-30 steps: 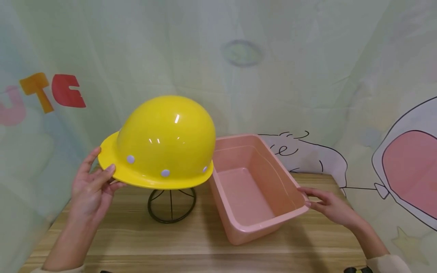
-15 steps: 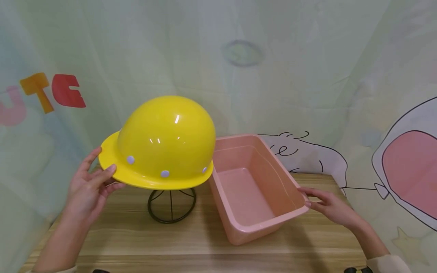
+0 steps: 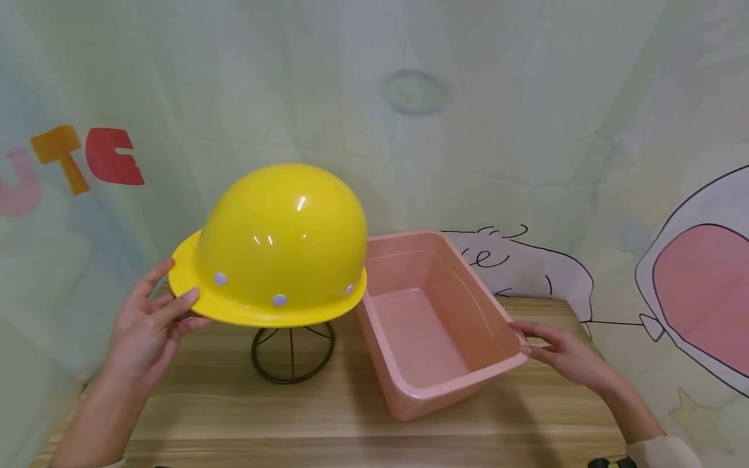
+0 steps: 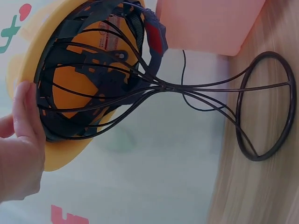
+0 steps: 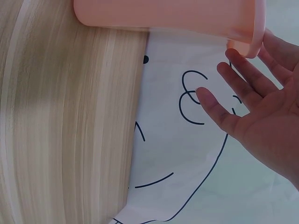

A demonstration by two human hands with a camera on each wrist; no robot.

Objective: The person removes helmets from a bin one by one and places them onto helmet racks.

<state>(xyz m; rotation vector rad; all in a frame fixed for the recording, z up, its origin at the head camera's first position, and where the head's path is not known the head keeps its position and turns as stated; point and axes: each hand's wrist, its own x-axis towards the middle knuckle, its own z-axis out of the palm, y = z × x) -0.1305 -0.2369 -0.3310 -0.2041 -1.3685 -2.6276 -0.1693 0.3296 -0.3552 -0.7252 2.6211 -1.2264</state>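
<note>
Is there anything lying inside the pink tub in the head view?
No: the pink tub shows only its bare pink floor and walls, with nothing resting in it.

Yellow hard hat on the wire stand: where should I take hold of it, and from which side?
Grip the yellow hard hat by its flat brim, from the left, where the left hand already touches the edge. The dome is smooth and rounded, poor for pinching. It sits over the wire stand, whose cage fills the inside, so lifting straight up seems best. The pink bin crowds the right side.
</note>
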